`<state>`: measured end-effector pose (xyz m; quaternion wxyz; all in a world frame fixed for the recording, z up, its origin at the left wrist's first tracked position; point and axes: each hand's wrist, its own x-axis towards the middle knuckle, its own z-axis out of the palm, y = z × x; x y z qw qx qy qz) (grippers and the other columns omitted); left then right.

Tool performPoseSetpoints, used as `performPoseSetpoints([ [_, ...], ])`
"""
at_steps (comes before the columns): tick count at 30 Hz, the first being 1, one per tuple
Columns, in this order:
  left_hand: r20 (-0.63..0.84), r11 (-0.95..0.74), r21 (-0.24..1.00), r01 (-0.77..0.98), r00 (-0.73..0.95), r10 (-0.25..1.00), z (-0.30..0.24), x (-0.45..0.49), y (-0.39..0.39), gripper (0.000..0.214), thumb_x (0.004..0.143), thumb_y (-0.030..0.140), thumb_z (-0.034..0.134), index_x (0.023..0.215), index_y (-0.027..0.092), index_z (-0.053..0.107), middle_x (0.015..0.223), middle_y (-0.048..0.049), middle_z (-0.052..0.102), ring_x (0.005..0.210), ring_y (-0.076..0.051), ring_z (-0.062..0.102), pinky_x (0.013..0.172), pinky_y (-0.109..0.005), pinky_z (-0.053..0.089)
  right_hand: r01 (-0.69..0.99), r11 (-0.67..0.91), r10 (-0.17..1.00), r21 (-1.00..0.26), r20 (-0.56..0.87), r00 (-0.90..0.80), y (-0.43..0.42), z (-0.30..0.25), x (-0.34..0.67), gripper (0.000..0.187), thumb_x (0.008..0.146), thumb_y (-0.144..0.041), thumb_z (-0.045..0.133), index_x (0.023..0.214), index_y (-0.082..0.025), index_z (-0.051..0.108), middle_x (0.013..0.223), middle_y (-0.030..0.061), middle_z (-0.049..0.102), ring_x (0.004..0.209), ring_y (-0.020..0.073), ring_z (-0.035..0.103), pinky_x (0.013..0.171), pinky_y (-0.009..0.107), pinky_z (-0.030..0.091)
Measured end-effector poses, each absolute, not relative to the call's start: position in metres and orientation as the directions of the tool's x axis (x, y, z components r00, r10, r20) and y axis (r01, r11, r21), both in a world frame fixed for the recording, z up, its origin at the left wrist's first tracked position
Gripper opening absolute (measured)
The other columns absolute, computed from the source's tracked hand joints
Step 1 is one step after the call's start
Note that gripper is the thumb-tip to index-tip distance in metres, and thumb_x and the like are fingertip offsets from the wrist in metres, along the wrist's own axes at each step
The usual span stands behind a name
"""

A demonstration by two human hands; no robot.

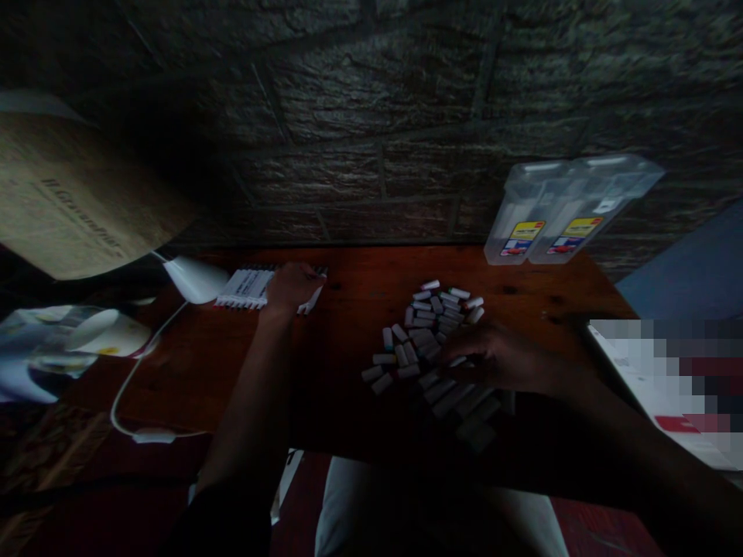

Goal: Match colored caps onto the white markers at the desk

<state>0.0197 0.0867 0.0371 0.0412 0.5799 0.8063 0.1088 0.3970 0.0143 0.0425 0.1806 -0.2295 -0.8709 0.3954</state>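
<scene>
- Wall (371,124) behind the table (354,294)
- Lamp base (197,280) at the table's back left, cup (107,333) left of the cord (124,387)
- Row of markers (247,286) just right of the base, left hand (293,285) over its right part
- Loose pieces (426,316), probably caps in this dim view, right of centre, around the right hand (493,354)
- Containers (516,205) at the back right, before the wall

Dim light falls on a dark block wall (337,93) behind a reddish-brown wooden table (360,271).
</scene>
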Motion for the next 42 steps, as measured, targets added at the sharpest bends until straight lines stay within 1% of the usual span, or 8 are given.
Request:
performPoseSetpoints([
  [9,0.072,0.268,0.227,0.936,-0.290,0.954,0.039,0.026,0.085,0.030,0.078,0.050,0.065,0.090,0.025,0.078,0.101,-0.0043,0.076,0.100,-0.028,0.069,0.086,-0.033,0.053,0.206,0.376,0.606,-0.903,0.072,-0.792,0.015,0.035,0.397,0.016,0.079,-0.029,0.075,0.095,-0.031,0.079,0.090,0.0005,0.078,0.082,0.0176,0.073,0.074,0.030,0.058],
  [13,0.090,0.224,0.256,0.940,-0.254,0.963,0.042,0.031,0.084,0.034,0.081,0.052,0.062,0.092,0.023,0.077,0.100,-0.0045,0.076,0.101,-0.027,0.068,0.089,-0.034,0.051,0.254,0.428,0.583,-0.867,0.050,-0.811,0.015,0.036,0.395,0.014,0.083,-0.030,0.072,0.095,-0.030,0.079,0.092,0.0009,0.078,0.084,0.0165,0.073,0.075,0.028,0.057],
  [19,0.166,-0.068,0.439,0.896,-0.006,0.986,0.048,0.049,0.080,0.030,0.085,0.047,0.061,0.083,0.019,0.072,0.086,-0.0037,0.075,0.083,-0.018,0.068,0.083,-0.029,0.050,0.238,0.421,0.595,-0.876,0.069,-0.801,0.014,0.041,0.392,0.014,0.084,-0.034,0.071,0.093,-0.027,0.079,0.088,0.0014,0.078,0.079,0.0153,0.071,0.072,0.026,0.056],
  [24,0.267,-0.318,0.628,0.710,0.187,0.945,0.056,0.081,0.071,0.031,0.088,0.045,0.060,0.082,0.016,0.069,0.085,-0.0057,0.074,0.082,-0.016,0.066,0.081,-0.028,0.051,0.188,0.266,0.781,-0.945,0.097,-0.617,0.010,0.050,0.392,0.019,0.078,-0.038,0.077,0.094,-0.026,0.079,0.088,0.0014,0.077,0.078,0.0161,0.070,0.071,0.028,0.057],
  [27,0.214,-0.345,0.784,0.516,0.296,0.931,0.060,0.107,0.060,0.029,0.085,0.044,0.065,0.085,0.015,0.071,0.083,-0.0066,0.074,0.080,-0.016,0.068,0.079,-0.029,0.053,0.085,0.138,0.917,-0.987,0.095,-0.387,0.011,0.052,0.389,0.026,0.072,-0.041,0.082,0.094,-0.027,0.079,0.093,0.0022,0.077,0.079,0.0179,0.070,0.071,0.032,0.058],
  [30,0.177,-0.322,0.905,0.278,0.442,0.879,0.059,0.132,0.050,0.030,0.079,0.041,0.072,0.095,0.016,0.073,0.091,-0.0075,0.076,0.081,-0.017,0.070,0.075,-0.029,0.055,-0.093,0.007,0.972,-0.996,0.028,-0.231,0.014,0.049,0.382,0.032,0.070,-0.044,0.083,0.095,-0.026,0.079,0.092,0.0029,0.077,0.073,0.0167,0.069,0.064,0.030,0.056],
  [35,0.199,-0.278,0.958,0.069,0.540,0.818,0.055,0.155,0.038,0.028,0.079,0.035,0.073,0.100,0.017,0.073,0.100,-0.0078,0.076,0.086,-0.017,0.071,0.075,-0.029,0.056,-0.228,-0.129,0.974,-0.965,-0.080,-0.213,0.013,0.043,0.366,0.034,0.066,-0.044,0.086,0.091,-0.024,0.077,0.080,0.0003,0.074,0.061,0.0109,0.062,0.054,0.023,0.049],
  [42,0.158,-0.230,0.969,0.085,0.503,0.850,0.054,0.160,0.035,0.027,0.079,0.038,0.071,0.095,0.016,0.071,0.094,-0.0072,0.075,0.081,-0.017,0.069,0.069,-0.026,0.055,-0.173,-0.075,0.972,-0.982,-0.034,-0.232,0.010,0.035,0.360,0.034,0.071,-0.047,0.082,0.094,-0.024,0.074,0.074,0.0000,0.072,0.054,0.0099,0.058,0.043,0.020,0.036],
])
